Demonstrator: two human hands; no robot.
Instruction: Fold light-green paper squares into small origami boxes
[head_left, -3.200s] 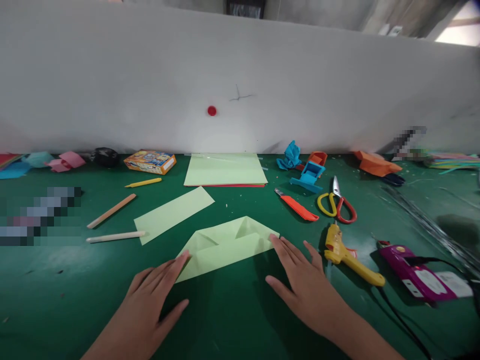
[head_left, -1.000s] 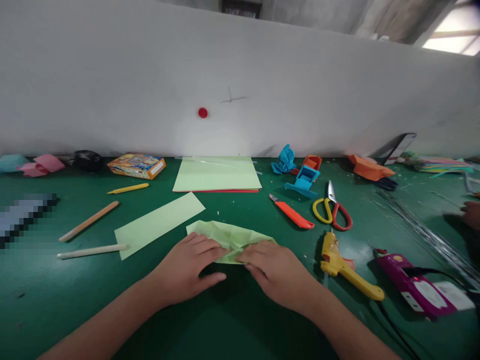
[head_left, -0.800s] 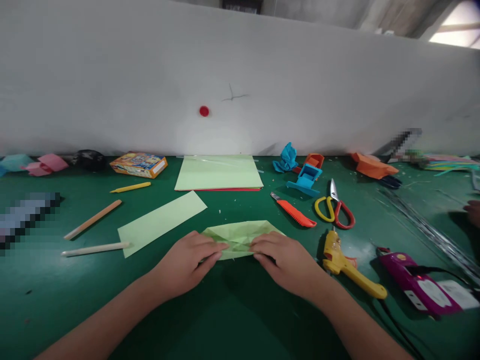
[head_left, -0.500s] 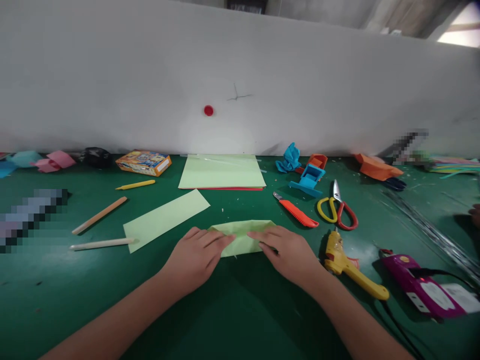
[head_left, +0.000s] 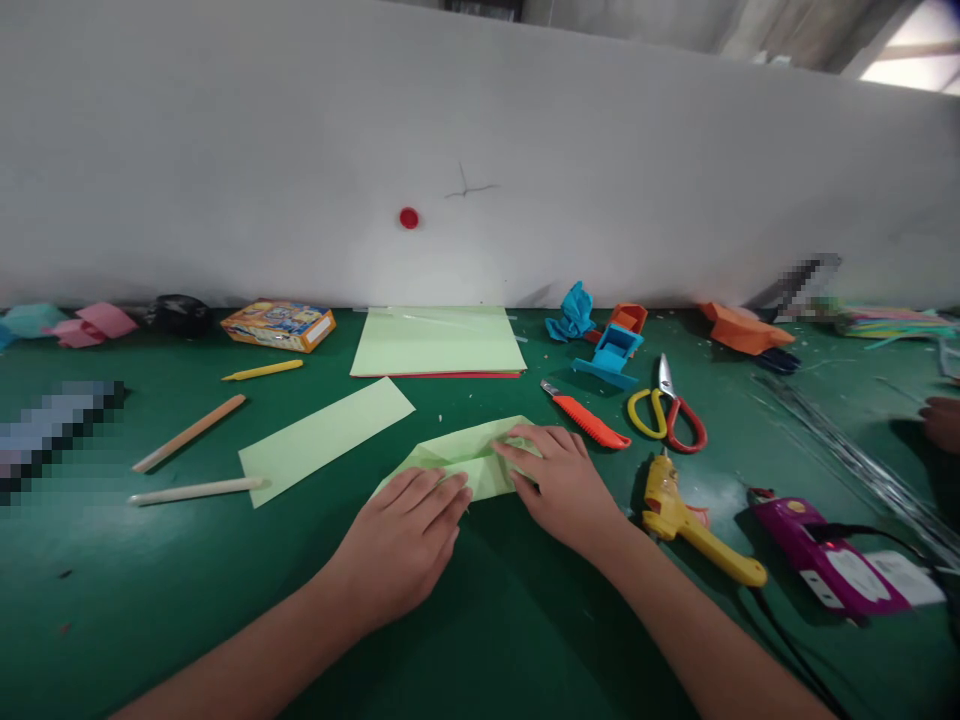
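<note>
Head view: folded paper (head_left: 481, 472) lay well off the table's (head_left: 480, 640) back edge
Left hand (head_left: 409, 535) covered its left part, right hand (head_left: 566, 490) touched its right; whether either pinched it couldn't be told

Light is dim, the window (head_left: 916, 62) glares, and the tabletop (head_left: 172, 560) shows soft sheen.

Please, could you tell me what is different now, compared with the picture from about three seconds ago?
The left hand moved right and forward, from the end of the folded pale green paper onto its near edge. The right hand moved forward and slightly left. The hands are now closer together. The red-orange plastic knife and yellow plastic glue gun stayed put.
</note>
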